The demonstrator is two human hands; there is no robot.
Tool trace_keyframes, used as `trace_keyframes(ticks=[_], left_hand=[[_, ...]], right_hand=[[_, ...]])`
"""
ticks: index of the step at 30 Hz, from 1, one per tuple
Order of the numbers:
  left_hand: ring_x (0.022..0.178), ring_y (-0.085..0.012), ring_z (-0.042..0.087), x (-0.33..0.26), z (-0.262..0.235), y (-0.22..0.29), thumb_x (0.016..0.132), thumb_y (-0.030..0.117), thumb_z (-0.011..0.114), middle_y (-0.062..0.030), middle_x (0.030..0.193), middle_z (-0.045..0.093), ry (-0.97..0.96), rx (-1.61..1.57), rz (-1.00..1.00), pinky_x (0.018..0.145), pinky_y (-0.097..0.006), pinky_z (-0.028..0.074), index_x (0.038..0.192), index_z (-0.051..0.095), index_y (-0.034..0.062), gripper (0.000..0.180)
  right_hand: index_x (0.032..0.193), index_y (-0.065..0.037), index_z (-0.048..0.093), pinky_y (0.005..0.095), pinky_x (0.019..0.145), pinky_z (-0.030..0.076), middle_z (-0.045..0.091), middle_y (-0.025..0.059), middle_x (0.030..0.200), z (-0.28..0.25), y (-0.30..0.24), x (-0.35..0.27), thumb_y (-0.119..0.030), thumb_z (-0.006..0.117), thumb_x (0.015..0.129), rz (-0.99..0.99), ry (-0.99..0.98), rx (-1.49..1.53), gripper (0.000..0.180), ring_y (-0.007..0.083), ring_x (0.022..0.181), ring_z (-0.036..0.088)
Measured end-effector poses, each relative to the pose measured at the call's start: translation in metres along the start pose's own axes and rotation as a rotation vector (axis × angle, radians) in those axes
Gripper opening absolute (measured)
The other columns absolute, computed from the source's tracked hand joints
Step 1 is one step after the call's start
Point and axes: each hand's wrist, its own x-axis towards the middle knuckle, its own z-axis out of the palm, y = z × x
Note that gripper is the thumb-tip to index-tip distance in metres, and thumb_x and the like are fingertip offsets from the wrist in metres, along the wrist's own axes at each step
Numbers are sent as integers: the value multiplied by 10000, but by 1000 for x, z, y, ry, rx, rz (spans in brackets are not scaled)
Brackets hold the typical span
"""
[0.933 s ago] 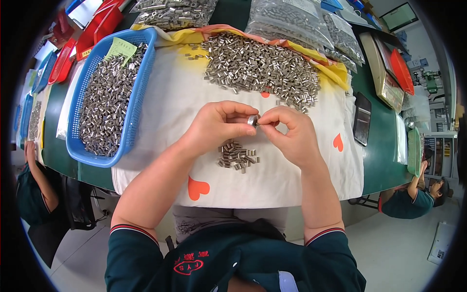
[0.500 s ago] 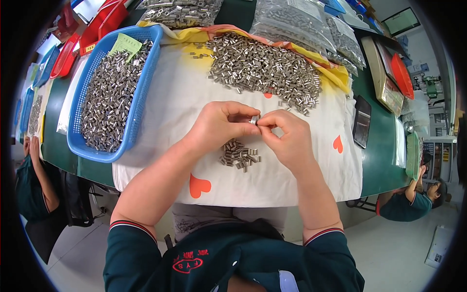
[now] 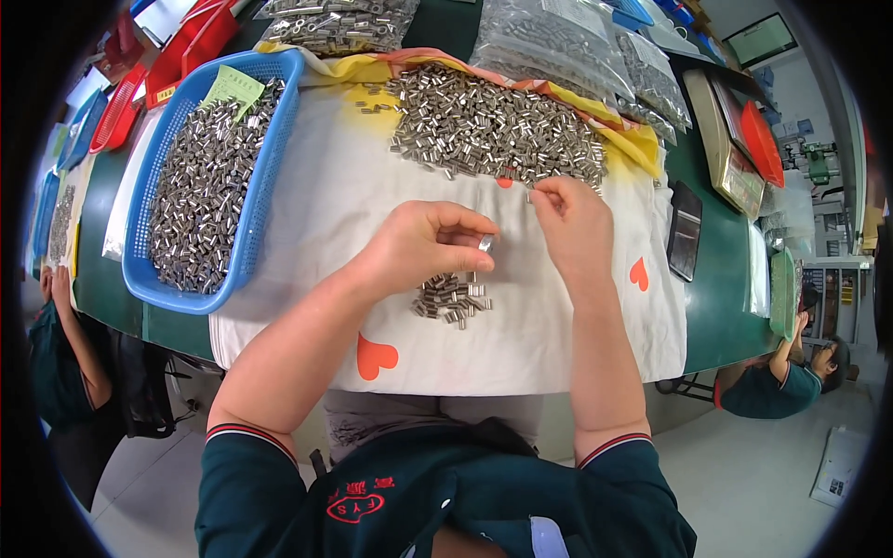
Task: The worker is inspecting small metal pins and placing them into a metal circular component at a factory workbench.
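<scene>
Long green-topped work table (image 3: 716,307) running across view, carrying everything. White cloth with red heart prints and yellow far edge (image 3: 521,344) lying spread over its middle, front edge hanging over table's near side. Blue perforated plastic basket of small metal sleeves (image 3: 265,186) sitting at left, partly overlapping cloth. Flat black rectangular device (image 3: 686,244) lying just right of cloth. Clear plastic bags of metal parts (image 3: 549,42) lying along far edge. Red plastic trays (image 3: 191,46) sitting at far left.
</scene>
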Motion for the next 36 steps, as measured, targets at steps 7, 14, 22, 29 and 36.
trace_keyframes(ticks=[7,14,22,29,36], left_hand=[[738,-44,538,2,-3,-4,721,38,686,-2,827,589,47,-72,-3,664,-190,460,1008,590,-8,306],[794,-62,561,2,-6,-5,735,27,667,-21,875,603,50,-167,36,708,-198,461,1028,575,-18,310],[785,-68,572,2,-6,-3,734,15,660,-38,866,610,15,-129,50,700,-198,473,1021,571,-31,304],[714,-45,541,1,-1,-5,725,34,678,-3,789,593,132,-24,58,642,-182,455,998,598,-18,289],[713,-54,550,0,-4,-2,716,40,692,-14,802,603,27,-108,6,631,-185,460,995,597,-24,301]], right_hand=[[741,-55,613,364,681,432,567,96,697,13,4,-3,-80,598,698,-124,-58,-243,52,271,725,547],[795,-27,602,281,671,436,573,69,767,2,-10,-9,-19,563,714,-143,-147,11,90,188,711,548],[771,-10,585,240,609,441,562,16,711,-2,-22,-20,3,570,681,36,-406,704,92,102,662,527],[764,-13,574,241,620,452,588,30,731,-3,-31,-24,-9,597,688,-174,-246,343,80,121,668,559],[738,-16,568,237,586,439,564,-1,674,-1,-16,-20,-33,643,688,-2,-405,671,92,88,636,527]])
